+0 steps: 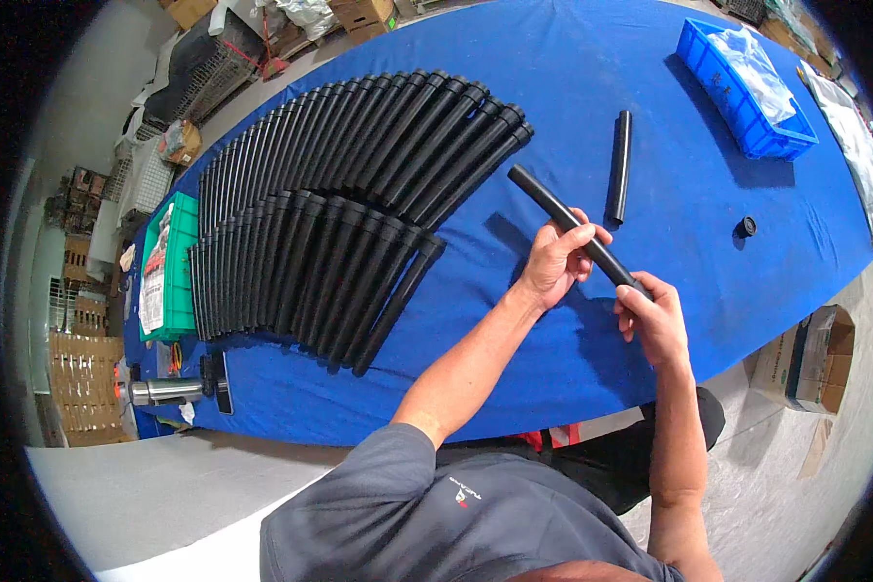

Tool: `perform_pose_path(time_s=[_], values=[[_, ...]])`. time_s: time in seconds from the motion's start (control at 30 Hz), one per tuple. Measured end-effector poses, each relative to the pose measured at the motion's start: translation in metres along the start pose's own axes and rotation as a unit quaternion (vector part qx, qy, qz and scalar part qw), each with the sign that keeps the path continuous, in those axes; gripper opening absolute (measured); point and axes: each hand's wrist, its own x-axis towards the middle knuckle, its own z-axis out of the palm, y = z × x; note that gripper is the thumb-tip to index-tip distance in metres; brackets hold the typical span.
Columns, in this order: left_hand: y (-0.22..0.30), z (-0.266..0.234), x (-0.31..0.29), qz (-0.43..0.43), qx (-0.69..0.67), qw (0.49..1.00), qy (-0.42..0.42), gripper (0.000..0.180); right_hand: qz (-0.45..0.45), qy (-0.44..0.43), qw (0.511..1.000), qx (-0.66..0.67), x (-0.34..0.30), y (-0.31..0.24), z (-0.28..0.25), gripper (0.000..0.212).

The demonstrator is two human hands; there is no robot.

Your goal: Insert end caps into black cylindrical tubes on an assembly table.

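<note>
Both hands are closed on one black tube [551, 204], raised above the blue-covered bench [747, 281]. The left hand [558, 260] grips near mid-length, thumb laid across the tube. The right hand [656, 315] holds the near end between thumb and fingers; a short exposed stretch of tube separates the two. Long axis runs diagonally: the far end points away and to the person's left, the near end back to the right. A loose tube [622, 165] lies just beyond, with a small black cap [745, 227] farther right.
</note>
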Motion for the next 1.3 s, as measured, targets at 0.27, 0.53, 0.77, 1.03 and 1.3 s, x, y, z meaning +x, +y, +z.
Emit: perform_pose_path(time_s=[0.27,0.53,0.77,1.03,1.3], values=[[0.001,-0.003,0.0,0.001,-0.009,1.0,-0.003,0.016,-0.01,0.009,1.0,-0.009,-0.001,-0.002,0.001,0.025],[0.001,0.001,0.002,-0.001,0.003,1.0,0.009,0.016,-0.228,0.101,0.937,-0.244,0.001,0.001,0.006,0.027],[-0.002,0.001,0.001,-0.006,0.005,1.0,0.018,0.018,-0.121,0.095,0.974,-0.166,0.002,0.005,0.006,0.025],[-0.004,0.001,0.002,0.005,0.015,1.0,0.02,0.019,-0.126,0.102,0.974,-0.156,0.001,0.005,0.009,0.024],[-0.005,0.003,0.0,0.009,0.018,0.999,0.04,0.018,-0.322,0.148,0.869,-0.344,0.008,0.018,0.002,0.027]])
